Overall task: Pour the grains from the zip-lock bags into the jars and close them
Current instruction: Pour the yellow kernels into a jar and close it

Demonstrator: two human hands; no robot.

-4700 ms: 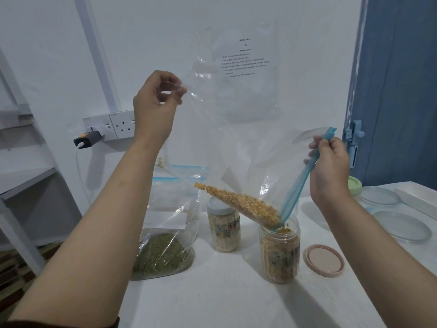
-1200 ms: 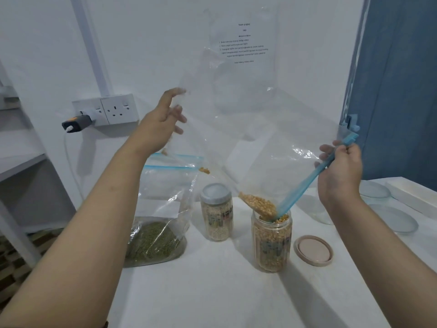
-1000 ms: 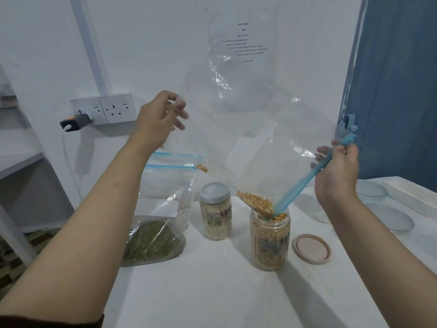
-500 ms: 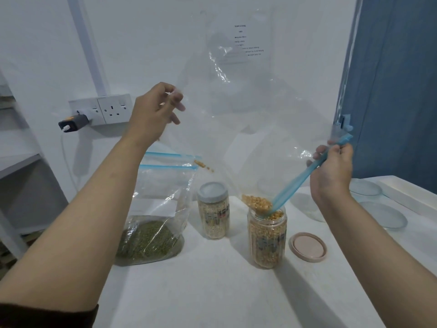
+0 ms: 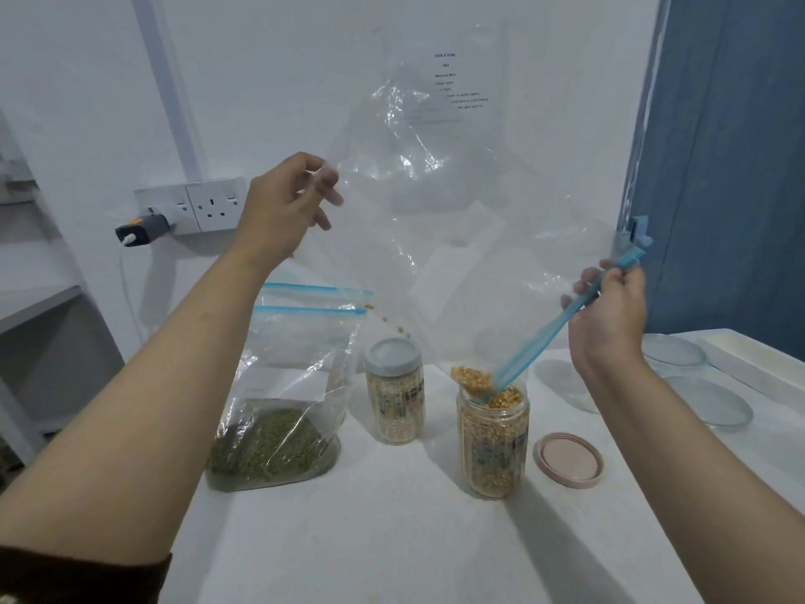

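The left hand (image 5: 287, 202) pinches the bottom corner of the big clear zip-lock bag (image 5: 457, 237) up at 11 o'clock, while the right hand (image 5: 610, 307) grips its blue zip strip at 3 o'clock, so the open mouth tips down as a spout into the clear plastic jar of yellow grains (image 5: 494, 442) near the middle of the white bench (image 5: 392, 538). A last clump of grains sits at the mouth, a few stuck higher up the film. The jar looks nearly full; its round pink lid (image 5: 568, 459) waits just beside it at 3 o'clock. The grey-lidded jar of pale grains (image 5: 395, 396) stands capped at 11 o'clock of it, and 1 bag of green grains (image 5: 279, 411) waits, I'd guess, for its turn.
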